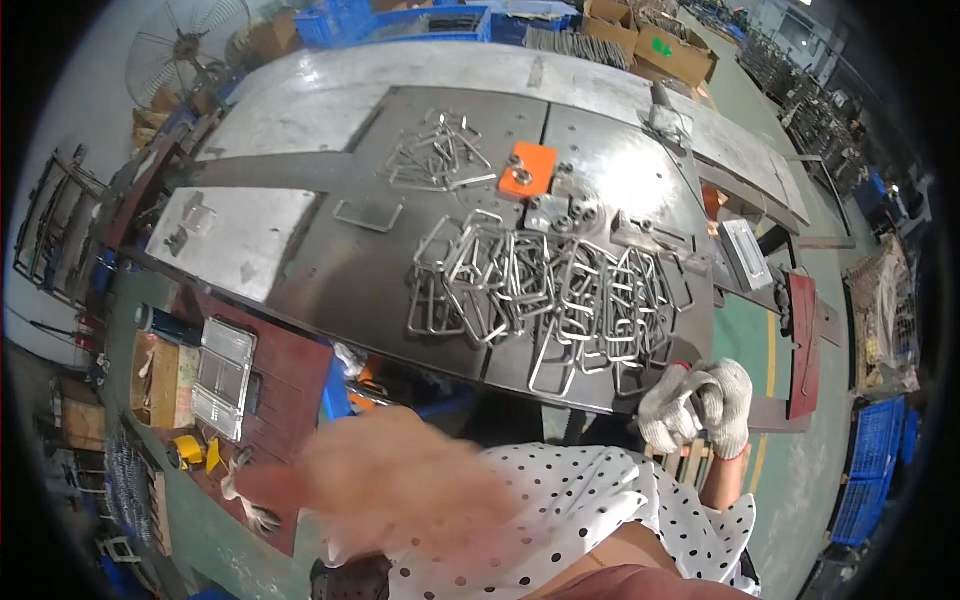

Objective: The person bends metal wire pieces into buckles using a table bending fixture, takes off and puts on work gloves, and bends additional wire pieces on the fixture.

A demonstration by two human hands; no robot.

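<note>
My left hand (400, 480) is bare and close to the camera, over the dotted clothing on my lap. It is smeared by motion and its fingers cannot be made out. My right hand (725, 405) wears a white knitted glove, just off the table's near right corner. Its fingers are closed on a second white glove (662, 415), which hangs loosely. Closest to it on the metal table (350, 300) lies a large heap of bent wire frames (500, 275). A smaller pile of bent wire pieces (440, 155) lies farther back.
An orange plate (530, 170) and metal fixture blocks (565, 210) stand mid-table. A single bent wire (370, 215) lies left of them. On the lower left red surface (290, 370) are metal trays (222, 375), yellow tape (187, 451) and a glove (258, 515). Blue crates (430, 22) stand behind.
</note>
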